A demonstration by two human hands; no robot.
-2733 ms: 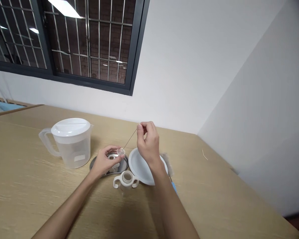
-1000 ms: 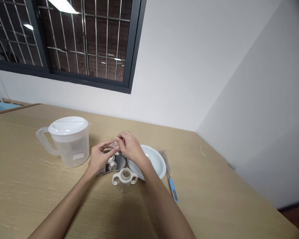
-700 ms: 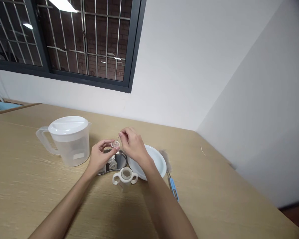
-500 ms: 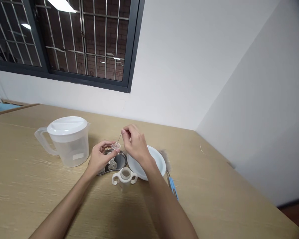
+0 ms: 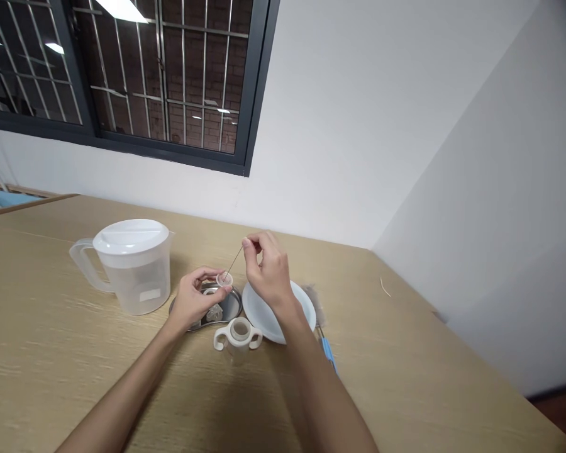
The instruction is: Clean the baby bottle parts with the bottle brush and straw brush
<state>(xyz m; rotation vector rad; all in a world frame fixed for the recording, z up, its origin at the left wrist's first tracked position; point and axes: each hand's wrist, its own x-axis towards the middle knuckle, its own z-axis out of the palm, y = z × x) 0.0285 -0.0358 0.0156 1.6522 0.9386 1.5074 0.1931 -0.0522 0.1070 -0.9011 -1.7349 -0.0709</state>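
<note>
Between the fingertips of my left hand (image 5: 195,296) is a small round whitish cap (image 5: 224,279), held above the metal tray. My right hand (image 5: 268,264) pinches the upper end of a thin dark rod (image 5: 234,258). The rod slants down to the left and its lower tip is at the opening of the cap; how deep it goes I cannot tell. Under my left hand lies the metal tray (image 5: 234,304) with clear parts (image 5: 214,313) in it, partly hidden. In front of the tray stands a clear baby bottle with two beige handles (image 5: 239,336).
A white lidded pitcher (image 5: 139,277) stands to the left. Right of the tray is a pale blue plate (image 5: 303,308), partly covered by my right forearm. Beside it lies a bottle brush with a blue handle (image 5: 329,352). A thin pale strip (image 5: 385,287) lies farther right.
My right hand has moved slightly up and to the right, and more of the rod shows. My left hand keeps its hold on the cap.
</note>
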